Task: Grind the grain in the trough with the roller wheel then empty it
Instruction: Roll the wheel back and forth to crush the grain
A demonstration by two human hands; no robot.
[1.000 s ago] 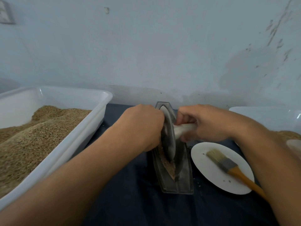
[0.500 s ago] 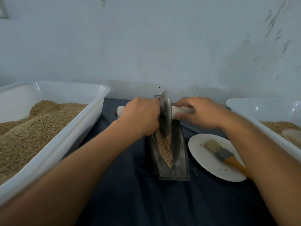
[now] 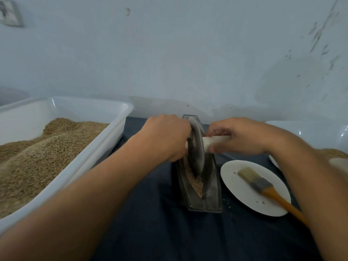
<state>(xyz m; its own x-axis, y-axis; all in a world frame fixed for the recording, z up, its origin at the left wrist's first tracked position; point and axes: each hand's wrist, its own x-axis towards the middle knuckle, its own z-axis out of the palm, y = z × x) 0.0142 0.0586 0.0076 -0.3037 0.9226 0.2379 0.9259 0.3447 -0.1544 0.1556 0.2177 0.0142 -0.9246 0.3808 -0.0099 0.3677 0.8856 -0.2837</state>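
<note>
A narrow grey metal trough (image 3: pixel 212 193) lies lengthwise on the dark cloth, with brown grain (image 3: pixel 194 182) along its channel. A grey metal roller wheel (image 3: pixel 196 147) stands upright in the trough's middle part. Its pale axle handle (image 3: pixel 216 140) sticks out to both sides. My left hand (image 3: pixel 167 136) grips the left end, which it hides. My right hand (image 3: pixel 241 137) is curled round the right end.
A big white tub (image 3: pixel 105 147) heaped with grain fills the left side. On the right, a white plate (image 3: pixel 243 198) carries a brush (image 3: pixel 263 187) with an orange handle. Behind it stands another white tub (image 3: pixel 308 129). A pale wall closes the back.
The wheel rolled from the trough's middle to its far end and has come back toward me. Both hands kept their hold on the handle.
</note>
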